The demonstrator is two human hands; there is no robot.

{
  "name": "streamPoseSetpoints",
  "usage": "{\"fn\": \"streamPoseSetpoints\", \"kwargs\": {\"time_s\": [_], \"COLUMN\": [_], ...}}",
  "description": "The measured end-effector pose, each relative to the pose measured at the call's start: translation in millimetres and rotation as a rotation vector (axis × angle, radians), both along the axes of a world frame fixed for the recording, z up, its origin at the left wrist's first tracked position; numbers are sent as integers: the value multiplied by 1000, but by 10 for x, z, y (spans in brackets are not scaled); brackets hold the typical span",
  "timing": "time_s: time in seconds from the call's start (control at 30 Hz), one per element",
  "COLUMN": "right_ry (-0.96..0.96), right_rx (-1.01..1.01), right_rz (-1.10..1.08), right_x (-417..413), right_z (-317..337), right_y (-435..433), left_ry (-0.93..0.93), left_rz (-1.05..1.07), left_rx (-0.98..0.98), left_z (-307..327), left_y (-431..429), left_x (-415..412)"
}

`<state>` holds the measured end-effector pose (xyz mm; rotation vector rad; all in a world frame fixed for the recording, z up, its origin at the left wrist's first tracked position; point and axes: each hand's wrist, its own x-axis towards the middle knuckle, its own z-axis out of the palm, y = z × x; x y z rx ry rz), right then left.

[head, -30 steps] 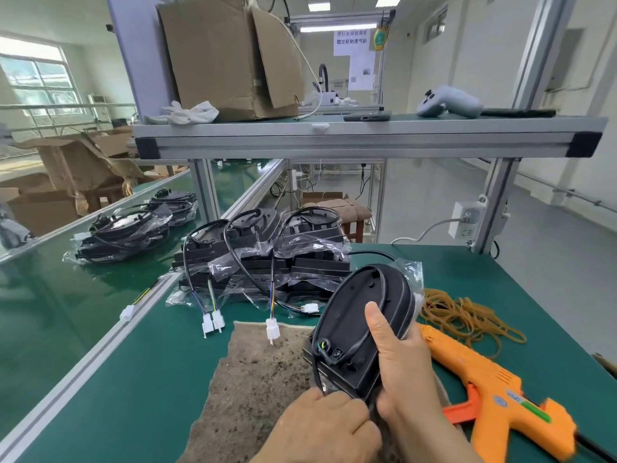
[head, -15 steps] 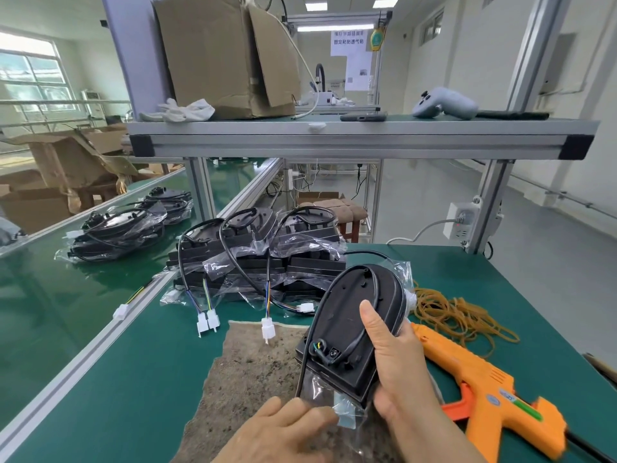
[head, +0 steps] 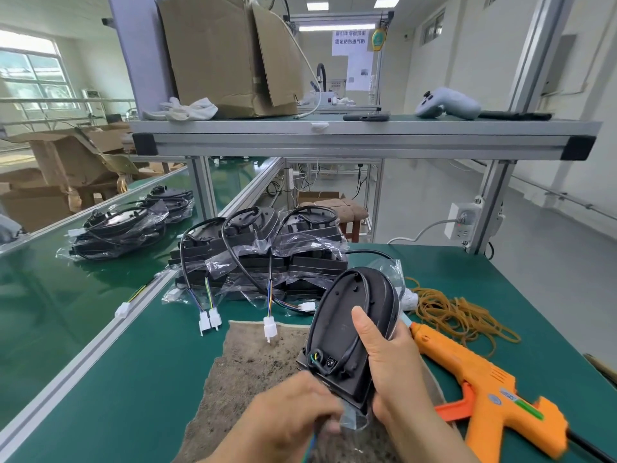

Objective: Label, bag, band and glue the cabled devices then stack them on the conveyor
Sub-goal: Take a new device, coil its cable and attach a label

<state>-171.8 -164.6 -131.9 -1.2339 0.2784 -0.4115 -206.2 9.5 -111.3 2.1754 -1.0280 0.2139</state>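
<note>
Where: our black device (head: 344, 315) is held up, tilted, over the mat (head: 253, 369) on the desk (head: 133, 379).
Right: right hand (head: 387, 369) wraps its side edge, thumb across the back.
Left: left hand (head: 293, 419) clenched round the cable (head: 313, 441) by the bag (head: 355, 424).
Handling: we reckon a light, stiff shell and slippery film, so grab the shell edges with 2 hands, not the cable.

Matt black plastic device (head: 347, 329), clear glossy bag (head: 355, 419), rough brown mat (head: 253, 369), orange plastic glue gun (head: 484, 389).

Bench (head: 133, 379): mat (head: 253, 369), glue gun (head: 484, 389), rubber bands (head: 457, 312), bagged devices (head: 267, 259).
</note>
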Motion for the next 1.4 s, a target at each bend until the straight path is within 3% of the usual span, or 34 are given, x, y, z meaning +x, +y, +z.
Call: {"fn": "streamPoseSetpoints", "kwargs": {"time_s": [0.03, 0.2, 0.4, 0.67, 0.77, 0.93, 1.13, 1.23, 1.33, 1.4], "right_ry": [-3, -44, -45, -30, -64, -28, 14, 20, 49, 68], "right_rx": [-50, -252, -289, 48, 47, 70, 248, 224, 160, 145], "right_rz": [-3, 29, 74, 301, 304, 270, 361, 404, 430, 443], "right_x": [-12, -64, -126, -202, -209, -231, -274, -313, -341, -351], "right_z": [3, 16, 14, 4, -6, 5, 27, 47, 53, 62], "right_y": [12, 39, 73, 37, 41, 45, 19, -5, -9, -4], "left_ry": [-6, 472, 418, 623, 648, 554, 251, 122, -69, -91], "left_rz": [-2, 179, 278, 324, 322, 278, 366, 433, 461, 437], "left_rx": [-122, -511, -512, -462, -475, -398, -430, -443, -335, -286], "left_z": [66, 36, 127, 110, 142, 163, 257, 324, 395, 408], "left_y": [-52, -162, -294, -343, -365, -339, -248, -177, -111, -69], "left_x": [62, 124, 127, 117, 100, 42, 110, 221, 353, 428]}}
